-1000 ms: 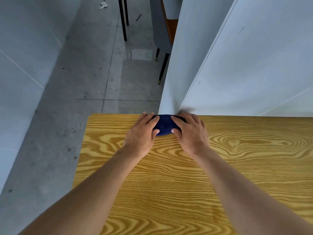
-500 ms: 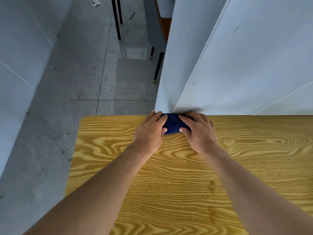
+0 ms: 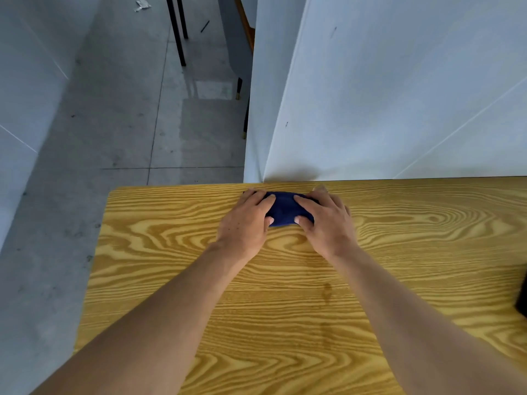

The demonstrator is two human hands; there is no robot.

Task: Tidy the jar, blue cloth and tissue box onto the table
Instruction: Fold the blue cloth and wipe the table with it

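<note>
A small dark blue cloth (image 3: 283, 209), bunched into a compact bundle, lies on the yellow wood-grain table (image 3: 285, 309) near its far edge. My left hand (image 3: 246, 223) covers the cloth's left side, fingers over its top and thumb at its near edge. My right hand (image 3: 328, 220) holds the right side the same way. Most of the cloth is hidden under my fingers. Neither the jar nor the tissue box is in view.
A white wall corner (image 3: 256, 155) stands right behind the table's far edge. Grey tiled floor (image 3: 114, 124) lies to the left, with dark chair legs (image 3: 178, 38) farther back. A dark object (image 3: 522, 295) pokes in at the right edge of the table.
Both hands stay on the blue cloth at the table's far edge. The view has shifted a little, and the dark object at the right edge has come into sight.
</note>
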